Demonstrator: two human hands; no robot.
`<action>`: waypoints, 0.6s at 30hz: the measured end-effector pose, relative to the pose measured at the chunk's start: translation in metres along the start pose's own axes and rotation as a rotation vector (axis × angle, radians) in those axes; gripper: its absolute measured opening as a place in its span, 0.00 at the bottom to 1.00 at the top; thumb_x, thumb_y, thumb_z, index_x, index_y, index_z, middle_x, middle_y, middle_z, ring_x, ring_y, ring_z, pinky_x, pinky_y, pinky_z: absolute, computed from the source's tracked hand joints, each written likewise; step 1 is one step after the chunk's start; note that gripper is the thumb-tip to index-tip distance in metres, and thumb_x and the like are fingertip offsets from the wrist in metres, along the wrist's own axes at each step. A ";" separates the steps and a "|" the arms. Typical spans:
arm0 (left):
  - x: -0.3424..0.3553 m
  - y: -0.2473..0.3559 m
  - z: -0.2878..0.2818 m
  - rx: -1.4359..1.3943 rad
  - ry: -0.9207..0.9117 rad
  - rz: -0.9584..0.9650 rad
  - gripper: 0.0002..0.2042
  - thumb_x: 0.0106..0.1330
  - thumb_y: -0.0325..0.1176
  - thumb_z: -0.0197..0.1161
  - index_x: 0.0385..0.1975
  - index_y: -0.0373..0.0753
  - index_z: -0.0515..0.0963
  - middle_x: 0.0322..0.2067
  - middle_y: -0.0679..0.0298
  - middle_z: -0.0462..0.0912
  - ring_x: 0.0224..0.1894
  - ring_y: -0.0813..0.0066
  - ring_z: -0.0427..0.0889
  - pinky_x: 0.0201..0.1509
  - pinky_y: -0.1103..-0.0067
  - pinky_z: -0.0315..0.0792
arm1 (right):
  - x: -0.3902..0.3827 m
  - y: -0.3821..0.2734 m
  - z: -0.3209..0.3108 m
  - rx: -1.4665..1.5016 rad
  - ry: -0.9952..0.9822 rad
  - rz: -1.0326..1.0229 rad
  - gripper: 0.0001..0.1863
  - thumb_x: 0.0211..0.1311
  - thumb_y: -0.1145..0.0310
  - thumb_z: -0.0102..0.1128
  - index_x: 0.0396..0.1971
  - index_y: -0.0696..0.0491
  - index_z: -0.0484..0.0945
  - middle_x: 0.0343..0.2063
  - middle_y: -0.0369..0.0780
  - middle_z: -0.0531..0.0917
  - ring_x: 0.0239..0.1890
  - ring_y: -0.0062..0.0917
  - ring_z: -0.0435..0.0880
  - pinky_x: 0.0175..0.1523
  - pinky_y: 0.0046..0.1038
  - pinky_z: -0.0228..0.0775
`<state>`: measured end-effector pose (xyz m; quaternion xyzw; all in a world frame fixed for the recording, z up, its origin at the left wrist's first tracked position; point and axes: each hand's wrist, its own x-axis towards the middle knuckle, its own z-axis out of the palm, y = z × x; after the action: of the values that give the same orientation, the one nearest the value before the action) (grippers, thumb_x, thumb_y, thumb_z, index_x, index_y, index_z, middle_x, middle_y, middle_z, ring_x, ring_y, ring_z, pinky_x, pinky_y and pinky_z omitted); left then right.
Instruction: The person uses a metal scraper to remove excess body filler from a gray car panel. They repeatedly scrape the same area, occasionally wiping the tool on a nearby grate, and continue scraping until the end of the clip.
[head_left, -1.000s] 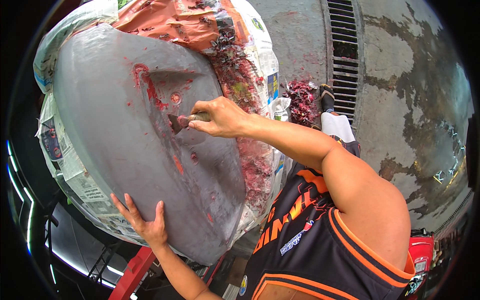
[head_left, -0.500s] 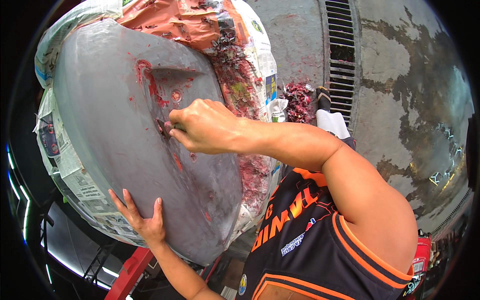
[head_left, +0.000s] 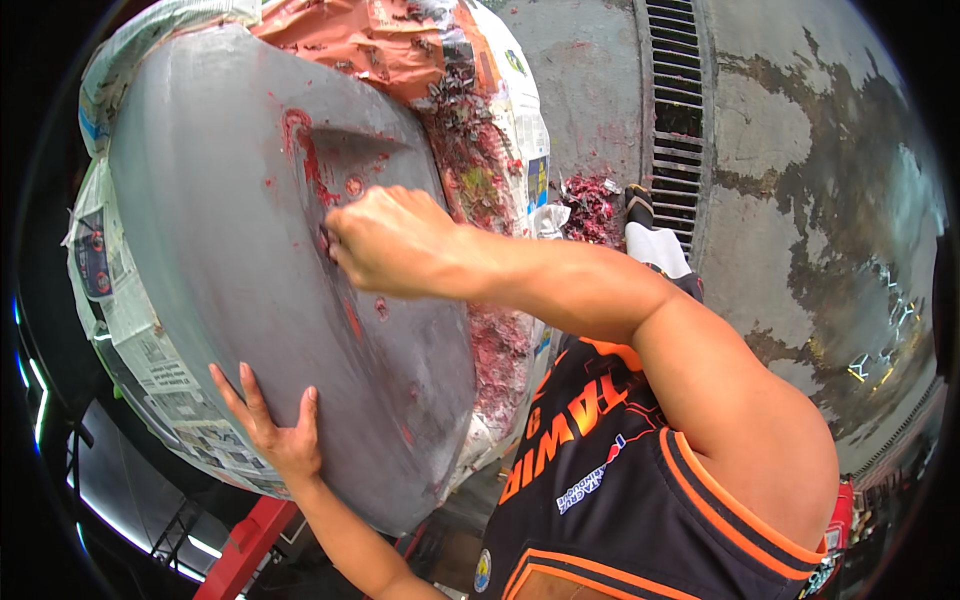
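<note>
A grey curved panel [head_left: 210, 250] with red smears and small round spots rests on newspaper masking [head_left: 140, 340]. My right hand [head_left: 385, 240] is closed on a putty knife, mostly hidden behind the knuckles, with a sliver of its blade [head_left: 325, 242] at a red smear [head_left: 320, 165] in the panel's recessed area. My left hand [head_left: 270, 430] lies open, fingers spread, on the panel's lower left part.
Paint-stained orange paper [head_left: 355, 35] covers the far edge. Red scraps [head_left: 590, 205] lie on concrete beside a metal drain grate [head_left: 675, 100]. Beside them is a sandalled foot [head_left: 638, 205]. A red metal frame [head_left: 250, 540] stands below the panel.
My right hand has moved left with the putty knife and turned so the back of the hand hides most of it. My left hand and the panel appear slightly higher and further left.
</note>
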<state>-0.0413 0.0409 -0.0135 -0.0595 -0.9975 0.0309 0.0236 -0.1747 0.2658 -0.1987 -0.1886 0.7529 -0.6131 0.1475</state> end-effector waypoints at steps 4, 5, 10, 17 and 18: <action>0.000 0.000 0.000 -0.005 0.003 0.033 0.47 0.51 0.28 0.80 0.76 0.55 0.66 0.80 0.51 0.52 0.80 0.43 0.55 0.79 0.54 0.57 | 0.000 0.004 -0.006 -0.025 0.086 0.047 0.12 0.65 0.63 0.60 0.36 0.58 0.85 0.30 0.55 0.87 0.37 0.55 0.87 0.44 0.53 0.80; -0.001 0.000 0.000 -0.028 -0.005 0.014 0.48 0.51 0.28 0.80 0.76 0.55 0.67 0.80 0.51 0.52 0.80 0.43 0.55 0.79 0.54 0.57 | -0.003 0.005 -0.008 -0.011 0.107 0.005 0.13 0.66 0.63 0.60 0.36 0.58 0.85 0.30 0.55 0.87 0.37 0.55 0.87 0.44 0.53 0.80; 0.000 -0.001 0.001 -0.004 0.000 0.018 0.47 0.51 0.28 0.80 0.75 0.54 0.67 0.80 0.51 0.52 0.80 0.43 0.55 0.79 0.54 0.58 | -0.017 0.003 -0.006 0.052 0.103 -0.070 0.13 0.66 0.62 0.61 0.35 0.57 0.85 0.28 0.55 0.86 0.36 0.55 0.87 0.42 0.54 0.79; 0.002 0.004 0.001 0.020 0.010 0.001 0.46 0.52 0.28 0.80 0.75 0.55 0.68 0.80 0.52 0.52 0.80 0.44 0.56 0.79 0.55 0.59 | -0.015 -0.006 0.000 0.026 0.047 -0.010 0.11 0.64 0.63 0.61 0.33 0.57 0.84 0.28 0.55 0.86 0.36 0.56 0.87 0.43 0.54 0.80; 0.002 0.004 0.001 0.016 0.006 0.012 0.46 0.52 0.28 0.80 0.75 0.55 0.68 0.80 0.53 0.52 0.80 0.45 0.56 0.79 0.55 0.59 | -0.014 -0.007 0.000 0.016 0.029 -0.009 0.11 0.64 0.64 0.61 0.33 0.57 0.84 0.28 0.55 0.86 0.36 0.56 0.87 0.43 0.54 0.80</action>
<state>-0.0428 0.0454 -0.0144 -0.0654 -0.9967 0.0390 0.0271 -0.1615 0.2713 -0.1923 -0.1820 0.7493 -0.6222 0.1355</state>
